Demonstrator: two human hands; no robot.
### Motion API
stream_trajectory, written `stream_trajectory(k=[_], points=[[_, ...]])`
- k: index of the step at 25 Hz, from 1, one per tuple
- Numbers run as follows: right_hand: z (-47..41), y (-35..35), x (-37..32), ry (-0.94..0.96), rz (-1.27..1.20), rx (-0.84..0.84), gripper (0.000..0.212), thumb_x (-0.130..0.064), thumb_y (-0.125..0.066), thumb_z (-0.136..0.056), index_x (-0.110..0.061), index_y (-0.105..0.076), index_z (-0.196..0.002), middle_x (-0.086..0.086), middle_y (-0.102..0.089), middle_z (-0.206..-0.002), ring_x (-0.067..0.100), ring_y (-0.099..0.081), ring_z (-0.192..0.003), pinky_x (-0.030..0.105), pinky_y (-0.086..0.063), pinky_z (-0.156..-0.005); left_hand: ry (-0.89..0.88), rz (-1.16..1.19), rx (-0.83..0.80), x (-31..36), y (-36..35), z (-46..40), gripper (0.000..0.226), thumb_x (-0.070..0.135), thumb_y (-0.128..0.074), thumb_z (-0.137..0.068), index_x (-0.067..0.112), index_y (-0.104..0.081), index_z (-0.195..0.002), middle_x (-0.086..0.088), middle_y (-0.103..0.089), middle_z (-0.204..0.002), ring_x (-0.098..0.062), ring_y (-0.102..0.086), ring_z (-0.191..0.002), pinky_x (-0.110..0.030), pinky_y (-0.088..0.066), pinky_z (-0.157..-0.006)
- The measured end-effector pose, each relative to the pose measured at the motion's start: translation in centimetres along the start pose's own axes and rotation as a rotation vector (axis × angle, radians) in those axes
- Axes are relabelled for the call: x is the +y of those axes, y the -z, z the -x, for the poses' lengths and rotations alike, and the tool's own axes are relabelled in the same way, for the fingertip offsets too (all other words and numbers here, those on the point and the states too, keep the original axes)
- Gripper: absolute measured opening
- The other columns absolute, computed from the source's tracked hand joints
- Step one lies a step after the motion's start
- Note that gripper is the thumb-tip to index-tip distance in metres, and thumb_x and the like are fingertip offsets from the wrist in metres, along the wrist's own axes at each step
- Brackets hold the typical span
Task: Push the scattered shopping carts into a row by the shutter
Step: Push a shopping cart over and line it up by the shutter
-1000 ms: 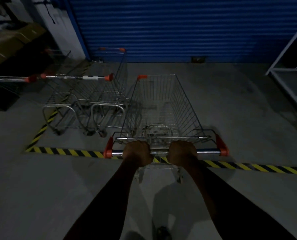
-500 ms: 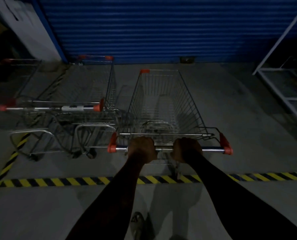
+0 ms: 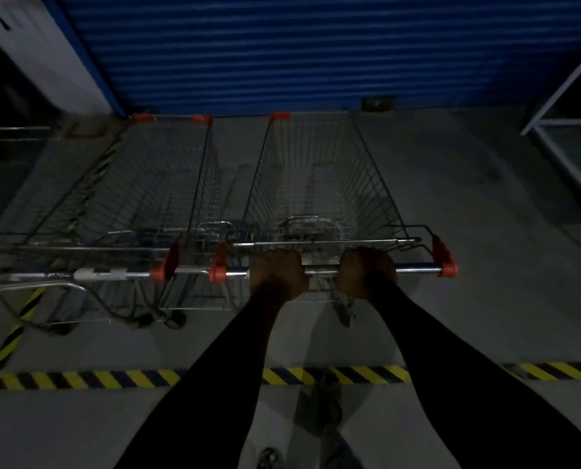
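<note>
My left hand (image 3: 278,274) and my right hand (image 3: 367,272) both grip the chrome handle bar of a wire shopping cart (image 3: 319,177) with orange end caps. The cart points at the blue roller shutter (image 3: 282,52), its front close to the shutter's foot. Directly to its left stands a second wire cart (image 3: 140,194), parallel, handles roughly level and nearly touching. A third cart (image 3: 18,137) shows dimly at the far left.
A yellow-black hazard stripe (image 3: 79,379) crosses the concrete floor behind the carts and turns forward at the left. A white metal rack (image 3: 566,130) stands at the right. A white pillar (image 3: 45,52) borders the shutter on the left.
The cart in my hands has rolled forward over the hazard stripe toward the shutter and now stands alongside the left cart. Both hands kept their hold on the handle.
</note>
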State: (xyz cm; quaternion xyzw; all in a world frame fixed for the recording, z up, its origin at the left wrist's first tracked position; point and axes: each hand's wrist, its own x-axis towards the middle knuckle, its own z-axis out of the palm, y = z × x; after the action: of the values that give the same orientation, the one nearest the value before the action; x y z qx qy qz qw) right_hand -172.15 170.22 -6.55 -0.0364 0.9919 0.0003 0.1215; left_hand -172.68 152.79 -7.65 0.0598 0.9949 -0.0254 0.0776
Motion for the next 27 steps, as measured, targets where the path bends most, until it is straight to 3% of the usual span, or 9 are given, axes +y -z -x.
stream_trajectory(k=[2,5,8,14,18,20,24,27], points=[[-2.2,0.1,1.3,0.075,0.035,0.016,0.037,-0.044,-0.038,-0.070,-0.018,-0.062,-0.082,0.006,-0.071,-0.098,0.030,-0.070,-0.096,0.034,-0.053,-0.083,-0.015,-0.046,0.001,0.8,0.2,-1.7,0.043,0.047,-0.059,-0.079,0.015,-0.068,-0.106,-0.010,-0.071,-0.110,-0.033,-0.068,-0.104,-0.038,-0.052,-0.085],[-5.3,0.8,2.9,0.095,0.068,0.054,0.027,-0.037,-0.055,-0.078,-0.017,-0.066,-0.092,0.005,-0.071,-0.101,0.028,-0.068,-0.097,0.033,-0.051,-0.083,-0.033,-0.087,0.020,1.7,0.2,-4.3,0.044,0.049,-0.055,-0.082,0.014,-0.066,-0.107,-0.010,-0.070,-0.111,-0.032,-0.067,-0.105,-0.037,-0.050,-0.084],[-7.0,1.4,3.0,0.093,0.046,0.026,0.029,-0.036,-0.058,-0.072,-0.017,-0.067,-0.093,0.003,-0.072,-0.104,0.027,-0.068,-0.101,0.034,-0.052,-0.087,-0.005,-0.059,-0.006,1.5,0.2,-5.6,0.048,0.055,-0.053,-0.080,0.017,-0.067,-0.106,-0.008,-0.070,-0.111,-0.031,-0.066,-0.106,-0.036,-0.049,-0.085],[-4.5,-0.2,-0.2,0.114,-0.120,0.026,0.023,-0.032,-0.061,-0.074,-0.018,-0.067,-0.090,0.005,-0.071,-0.104,0.030,-0.068,-0.099,0.036,-0.053,-0.085,-0.048,-0.101,-0.101,-2.0,0.2,-3.8,0.049,0.061,-0.052,-0.078,0.023,-0.070,-0.104,-0.004,-0.070,-0.111,-0.028,-0.066,-0.105,-0.037,-0.050,-0.084],[-2.2,-1.1,-0.7,0.102,-0.089,0.039,0.026,-0.038,-0.060,-0.075,-0.020,-0.067,-0.091,0.003,-0.072,-0.102,0.027,-0.069,-0.096,0.033,-0.052,-0.082,-0.041,-0.130,-0.123,-2.0,0.6,-1.5,0.048,0.061,-0.055,-0.078,0.023,-0.071,-0.102,-0.001,-0.071,-0.106,-0.026,-0.066,-0.101,-0.036,-0.046,-0.077],[-0.8,-1.4,0.0,0.053,-0.061,0.032,0.027,-0.040,-0.059,-0.075,-0.021,-0.067,-0.093,0.002,-0.072,-0.102,0.025,-0.069,-0.096,0.032,-0.051,-0.081,-0.072,-0.109,-0.120,-1.0,1.2,0.0,0.046,0.059,-0.055,-0.080,0.022,-0.070,-0.104,-0.003,-0.070,-0.109,-0.027,-0.065,-0.105,-0.036,-0.048,-0.082],[2.5,-0.9,0.3,0.000,-0.031,-0.033,0.034,-0.044,-0.060,-0.070,-0.022,-0.067,-0.096,-0.001,-0.072,-0.104,0.024,-0.068,-0.099,0.032,-0.052,-0.083,-0.122,0.091,-0.119,-0.3,1.8,3.0,0.043,0.057,-0.060,-0.076,0.025,-0.071,-0.101,-0.001,-0.073,-0.106,-0.023,-0.067,-0.105,-0.029,-0.048,-0.084],[4.2,0.1,0.8,0.093,-0.277,-0.098,0.047,-0.059,-0.062,-0.064,-0.028,-0.070,-0.099,-0.001,-0.071,-0.109,0.024,-0.068,-0.106,0.031,-0.054,-0.086,-0.100,0.502,-0.019,-0.9,1.8,5.8,0.026,0.043,-0.077,-0.076,0.025,-0.071,-0.093,0.008,-0.074,-0.093,-0.007,-0.067,-0.094,-0.016,-0.039,-0.073]])
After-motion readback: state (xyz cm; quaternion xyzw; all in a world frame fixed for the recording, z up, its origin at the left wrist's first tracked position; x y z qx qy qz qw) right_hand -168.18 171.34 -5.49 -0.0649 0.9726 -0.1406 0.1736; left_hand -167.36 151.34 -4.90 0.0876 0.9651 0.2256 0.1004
